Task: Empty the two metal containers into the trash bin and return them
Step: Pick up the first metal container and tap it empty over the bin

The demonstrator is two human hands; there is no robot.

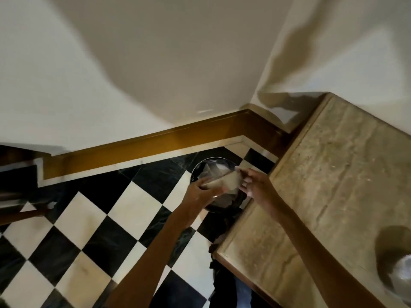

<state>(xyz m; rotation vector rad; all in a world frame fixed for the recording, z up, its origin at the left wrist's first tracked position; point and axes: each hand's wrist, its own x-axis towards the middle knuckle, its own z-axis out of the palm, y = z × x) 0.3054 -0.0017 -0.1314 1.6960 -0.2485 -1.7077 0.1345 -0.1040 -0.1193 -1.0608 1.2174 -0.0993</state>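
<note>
A person stands over a round black trash bin [201, 168] on a black-and-white checkered floor [89, 218], in the corner where a white wall [133, 63] meets a stone-topped counter [333, 185]. Both bare arms reach out, holding one metal container [222, 182] tilted on its side directly above the bin's open mouth. The view is blurred, so whether anything is falling out cannot be told.

The left hand [199, 193] grips the container's rim on the side away from the counter, its fingers curled and pressed close together against the metal. The right hand [253, 180] holds the rim on the counter side, its fingertips [243, 186] slightly spread and pinching the edge lightly.

A second metal container [401, 274] sits on the counter, well apart from the bin, at the edge of the view nearest the person. Its contents cannot be seen.

The task looks to be at the tipping of one container. Setting it on the counter is still to come, and possibly emptying the other one as well.
</note>
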